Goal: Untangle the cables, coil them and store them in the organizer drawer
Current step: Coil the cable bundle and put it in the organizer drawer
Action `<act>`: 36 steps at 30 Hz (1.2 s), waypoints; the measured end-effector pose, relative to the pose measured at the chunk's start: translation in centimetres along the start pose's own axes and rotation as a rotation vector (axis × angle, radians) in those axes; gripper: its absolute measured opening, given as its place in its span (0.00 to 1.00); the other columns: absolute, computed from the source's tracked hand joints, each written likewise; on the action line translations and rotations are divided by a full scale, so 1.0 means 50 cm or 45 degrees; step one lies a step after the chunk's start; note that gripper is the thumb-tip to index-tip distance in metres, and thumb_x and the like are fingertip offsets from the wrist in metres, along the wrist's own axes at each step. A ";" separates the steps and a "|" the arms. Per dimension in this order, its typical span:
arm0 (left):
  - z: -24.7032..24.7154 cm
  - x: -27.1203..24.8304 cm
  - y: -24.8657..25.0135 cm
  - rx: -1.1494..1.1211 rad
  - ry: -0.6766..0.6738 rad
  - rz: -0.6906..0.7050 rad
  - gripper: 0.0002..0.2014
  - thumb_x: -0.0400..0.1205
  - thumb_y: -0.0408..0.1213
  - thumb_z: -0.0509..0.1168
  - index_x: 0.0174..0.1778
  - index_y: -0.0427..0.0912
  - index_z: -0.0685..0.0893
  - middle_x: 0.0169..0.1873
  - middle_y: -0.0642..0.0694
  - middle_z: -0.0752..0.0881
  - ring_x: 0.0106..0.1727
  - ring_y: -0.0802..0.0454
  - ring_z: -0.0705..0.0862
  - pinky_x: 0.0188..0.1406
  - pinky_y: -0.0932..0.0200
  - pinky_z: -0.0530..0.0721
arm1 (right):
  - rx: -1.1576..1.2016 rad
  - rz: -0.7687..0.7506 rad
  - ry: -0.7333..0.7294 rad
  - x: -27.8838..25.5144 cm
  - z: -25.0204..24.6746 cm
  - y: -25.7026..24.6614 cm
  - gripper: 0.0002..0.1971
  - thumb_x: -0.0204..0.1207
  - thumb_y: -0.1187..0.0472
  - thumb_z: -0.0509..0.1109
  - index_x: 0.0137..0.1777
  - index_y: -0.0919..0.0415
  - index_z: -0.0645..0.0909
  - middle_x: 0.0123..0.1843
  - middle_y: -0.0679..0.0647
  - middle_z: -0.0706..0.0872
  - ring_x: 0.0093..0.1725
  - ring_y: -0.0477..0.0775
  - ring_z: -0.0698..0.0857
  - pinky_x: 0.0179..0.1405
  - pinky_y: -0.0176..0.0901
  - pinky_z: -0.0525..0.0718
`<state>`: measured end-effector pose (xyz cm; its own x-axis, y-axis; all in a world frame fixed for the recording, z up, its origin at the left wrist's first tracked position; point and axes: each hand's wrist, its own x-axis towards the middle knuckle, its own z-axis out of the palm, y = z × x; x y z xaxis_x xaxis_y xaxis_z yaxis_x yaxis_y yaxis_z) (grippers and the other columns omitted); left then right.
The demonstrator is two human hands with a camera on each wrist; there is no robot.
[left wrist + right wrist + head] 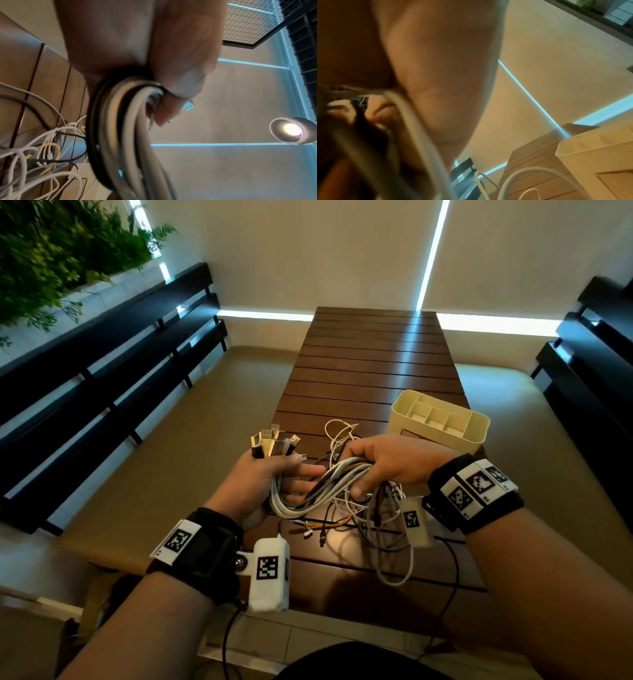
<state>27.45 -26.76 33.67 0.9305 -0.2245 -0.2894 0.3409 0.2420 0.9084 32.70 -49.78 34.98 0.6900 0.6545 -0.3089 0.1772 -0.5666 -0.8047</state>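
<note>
A bundle of white, grey, black and orange cables (329,484) hangs between my two hands above the slatted wooden table (373,361). My left hand (270,474) grips the cable ends, and their metal USB plugs (274,441) stick up out of the fist. My right hand (387,463) is curled round the same bundle further along. Loose loops (380,529) trail down onto the table. In the left wrist view the thick cables (120,121) curve past the palm of my left hand (171,102). The cream organizer (442,419) stands just behind my right hand.
The organizer (597,151) has several open top compartments and a drawer front below. Dark benches (113,378) line both sides of the table. Green plants (51,251) fill the upper left. The far half of the table holds nothing.
</note>
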 end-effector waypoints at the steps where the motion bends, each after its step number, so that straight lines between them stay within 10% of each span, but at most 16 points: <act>1: -0.002 -0.001 0.001 -0.001 0.021 -0.004 0.04 0.87 0.30 0.61 0.47 0.39 0.75 0.52 0.27 0.90 0.30 0.47 0.89 0.25 0.58 0.86 | 0.108 -0.007 -0.068 0.000 -0.005 0.003 0.30 0.54 0.44 0.88 0.54 0.53 0.82 0.49 0.54 0.90 0.49 0.60 0.89 0.54 0.55 0.89; 4: -0.006 -0.007 0.003 -0.003 0.049 0.005 0.03 0.87 0.29 0.60 0.48 0.40 0.74 0.50 0.28 0.91 0.23 0.50 0.85 0.20 0.60 0.83 | 0.396 -0.048 -0.170 0.002 -0.006 0.003 0.39 0.47 0.37 0.88 0.55 0.56 0.80 0.44 0.52 0.87 0.41 0.55 0.84 0.41 0.44 0.86; 11: 0.004 -0.013 -0.013 0.127 -0.044 0.023 0.01 0.86 0.30 0.63 0.49 0.37 0.78 0.42 0.34 0.89 0.20 0.53 0.77 0.18 0.62 0.79 | 0.223 -0.116 0.172 0.016 0.013 -0.009 0.14 0.62 0.46 0.81 0.45 0.51 0.87 0.43 0.53 0.88 0.43 0.56 0.85 0.50 0.57 0.84; 17: 0.006 -0.012 -0.037 0.053 -0.211 0.005 0.09 0.84 0.37 0.68 0.51 0.32 0.83 0.41 0.29 0.85 0.20 0.57 0.75 0.20 0.63 0.78 | 0.034 -0.103 0.319 0.016 0.022 -0.023 0.11 0.67 0.50 0.82 0.46 0.50 0.86 0.39 0.42 0.87 0.39 0.37 0.84 0.43 0.34 0.81; 20: 0.006 -0.010 -0.042 0.033 -0.095 0.015 0.06 0.86 0.33 0.64 0.46 0.35 0.84 0.28 0.44 0.83 0.20 0.56 0.74 0.19 0.64 0.77 | 0.006 -0.072 0.426 0.017 0.036 -0.019 0.17 0.66 0.44 0.81 0.52 0.48 0.84 0.47 0.42 0.86 0.46 0.38 0.85 0.50 0.37 0.84; 23: 0.002 -0.007 -0.052 -0.032 0.034 0.004 0.06 0.86 0.33 0.65 0.51 0.34 0.85 0.38 0.38 0.86 0.22 0.56 0.74 0.20 0.65 0.76 | -0.250 -0.020 0.722 0.019 0.060 -0.010 0.35 0.58 0.28 0.77 0.62 0.41 0.75 0.61 0.40 0.75 0.63 0.45 0.77 0.66 0.48 0.77; 28: 0.001 -0.006 -0.065 -0.077 0.150 0.044 0.10 0.84 0.34 0.67 0.58 0.32 0.85 0.47 0.31 0.84 0.26 0.52 0.76 0.25 0.61 0.77 | -0.170 0.205 0.914 -0.001 0.122 -0.029 0.21 0.73 0.34 0.73 0.45 0.52 0.76 0.39 0.46 0.81 0.35 0.45 0.78 0.34 0.41 0.77; 36: 0.017 -0.019 -0.053 -0.015 0.080 0.105 0.11 0.85 0.35 0.66 0.59 0.33 0.85 0.45 0.37 0.89 0.38 0.46 0.85 0.33 0.59 0.85 | 0.006 0.031 0.869 -0.021 0.139 -0.046 0.11 0.84 0.47 0.66 0.45 0.50 0.85 0.38 0.46 0.87 0.37 0.41 0.86 0.35 0.34 0.81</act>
<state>25.56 -27.97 31.81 0.9618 -0.1436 -0.2329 0.2644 0.2681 0.9264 26.69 -45.68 33.63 0.9821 0.1783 0.0606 0.1538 -0.5740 -0.8043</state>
